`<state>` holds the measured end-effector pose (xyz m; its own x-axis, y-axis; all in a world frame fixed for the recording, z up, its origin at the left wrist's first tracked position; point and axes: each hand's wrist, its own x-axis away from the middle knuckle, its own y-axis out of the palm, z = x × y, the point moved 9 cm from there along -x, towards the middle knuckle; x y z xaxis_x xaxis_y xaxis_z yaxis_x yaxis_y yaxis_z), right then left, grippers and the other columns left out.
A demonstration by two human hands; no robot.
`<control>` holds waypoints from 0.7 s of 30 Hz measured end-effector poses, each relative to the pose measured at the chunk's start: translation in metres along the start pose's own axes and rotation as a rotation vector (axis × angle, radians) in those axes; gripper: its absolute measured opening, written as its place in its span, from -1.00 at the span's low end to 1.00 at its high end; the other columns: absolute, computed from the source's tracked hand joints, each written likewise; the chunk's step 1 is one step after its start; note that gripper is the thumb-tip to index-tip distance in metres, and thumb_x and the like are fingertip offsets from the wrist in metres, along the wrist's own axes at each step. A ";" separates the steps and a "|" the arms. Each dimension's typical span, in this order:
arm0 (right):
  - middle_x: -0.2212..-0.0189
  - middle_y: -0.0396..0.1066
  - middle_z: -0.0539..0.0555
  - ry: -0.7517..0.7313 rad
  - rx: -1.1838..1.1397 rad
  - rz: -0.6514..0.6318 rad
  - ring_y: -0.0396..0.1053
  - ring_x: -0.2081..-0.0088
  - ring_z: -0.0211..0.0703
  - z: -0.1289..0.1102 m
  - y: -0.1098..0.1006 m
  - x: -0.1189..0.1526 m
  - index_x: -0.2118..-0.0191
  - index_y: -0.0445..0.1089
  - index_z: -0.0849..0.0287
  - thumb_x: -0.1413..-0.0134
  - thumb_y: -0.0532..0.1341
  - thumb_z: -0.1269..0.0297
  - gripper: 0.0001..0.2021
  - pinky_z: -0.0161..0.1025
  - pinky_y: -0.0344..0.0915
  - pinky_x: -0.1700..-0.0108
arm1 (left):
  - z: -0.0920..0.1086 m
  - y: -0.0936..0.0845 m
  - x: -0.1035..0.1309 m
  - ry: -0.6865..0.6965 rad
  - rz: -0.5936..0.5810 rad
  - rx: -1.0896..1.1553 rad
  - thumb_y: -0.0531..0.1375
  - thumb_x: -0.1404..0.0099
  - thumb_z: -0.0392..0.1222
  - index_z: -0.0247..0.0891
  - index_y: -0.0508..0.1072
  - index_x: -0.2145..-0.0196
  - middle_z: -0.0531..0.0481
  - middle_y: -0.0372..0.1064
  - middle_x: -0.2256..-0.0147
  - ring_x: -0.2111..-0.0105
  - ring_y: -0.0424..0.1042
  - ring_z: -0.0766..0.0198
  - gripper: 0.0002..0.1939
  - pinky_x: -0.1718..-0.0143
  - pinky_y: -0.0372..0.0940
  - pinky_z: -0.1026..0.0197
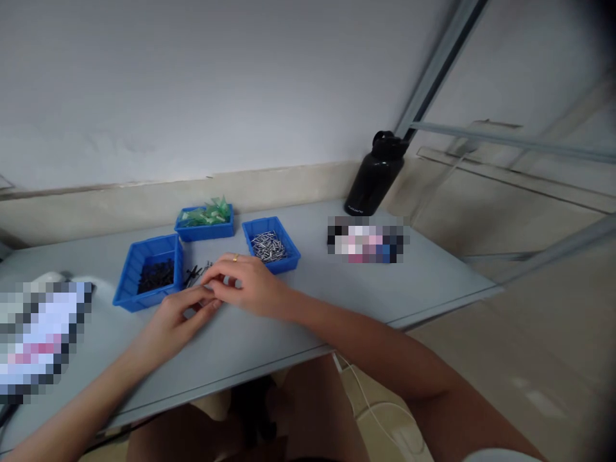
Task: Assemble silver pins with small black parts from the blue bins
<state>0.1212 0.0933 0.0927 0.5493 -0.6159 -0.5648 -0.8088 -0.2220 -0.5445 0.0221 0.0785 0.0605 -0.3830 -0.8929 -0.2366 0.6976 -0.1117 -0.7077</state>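
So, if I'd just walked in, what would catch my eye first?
Probably the left hand and right hand, the right wearing a gold ring, close together over the grey table. Then three blue trays: black pieces in the left one, green plastic in the back one, silvery metal pieces in the right one. The black bottle at the table's far right stands out too.

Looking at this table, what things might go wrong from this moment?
The right hand is close to the rightmost blue bin; a bump might spill its silver pieces. Loose dark pieces lie on the table near the left hand, so a careless sweep might scatter them.
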 end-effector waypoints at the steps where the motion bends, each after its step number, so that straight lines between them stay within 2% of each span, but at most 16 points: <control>1: 0.27 0.45 0.02 0.002 0.003 -0.004 0.36 0.25 -0.29 0.000 0.000 0.000 0.20 0.46 0.15 -0.20 0.11 0.41 -0.83 -0.32 0.29 0.21 | -0.002 -0.001 0.000 -0.006 0.014 0.003 0.12 -0.26 -0.02 -0.19 0.53 0.38 0.00 0.51 0.42 0.42 0.45 0.25 -0.74 0.40 0.37 0.27; 6: 0.25 0.46 0.04 0.006 -0.007 0.016 0.37 0.23 -0.27 -0.003 -0.012 -0.002 0.14 0.44 0.15 -0.25 0.08 0.38 -0.80 -0.31 0.31 0.20 | -0.004 -0.012 0.000 -0.010 0.112 0.003 0.14 -0.25 0.02 -0.19 0.53 0.36 -0.02 0.50 0.41 0.40 0.45 0.24 -0.73 0.40 0.37 0.27; 12: 0.26 0.47 0.03 0.012 0.056 0.054 0.37 0.25 -0.27 0.006 -0.023 -0.003 0.12 0.44 0.14 -0.29 0.05 0.33 -0.78 -0.30 0.29 0.19 | 0.002 -0.038 0.009 0.003 0.340 -0.095 0.15 -0.28 0.01 -0.16 0.53 0.33 0.02 0.48 0.42 0.46 0.42 0.28 -0.76 0.42 0.36 0.26; 16: 0.30 0.46 0.04 -0.021 0.157 0.003 0.37 0.25 -0.24 0.011 -0.013 -0.003 0.15 0.44 0.15 -0.29 0.07 0.33 -0.81 -0.28 0.25 0.16 | 0.011 -0.049 0.015 0.048 0.445 -0.207 0.14 -0.30 0.00 -0.12 0.53 0.31 0.03 0.51 0.39 0.45 0.42 0.26 -0.77 0.34 0.38 0.22; 21: 0.34 0.44 0.03 -0.067 0.242 -0.138 0.37 0.25 -0.23 0.004 0.009 0.002 0.21 0.42 0.15 -0.28 0.12 0.36 -0.88 -0.29 0.21 0.15 | 0.015 -0.047 0.015 0.094 0.441 -0.244 0.13 -0.32 0.02 -0.10 0.54 0.30 0.02 0.53 0.35 0.38 0.46 0.23 -0.76 0.31 0.40 0.20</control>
<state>0.1165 0.0932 0.0840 0.6697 -0.5394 -0.5105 -0.6564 -0.1083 -0.7466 -0.0073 0.0634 0.1002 -0.1450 -0.7877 -0.5988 0.6479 0.3818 -0.6592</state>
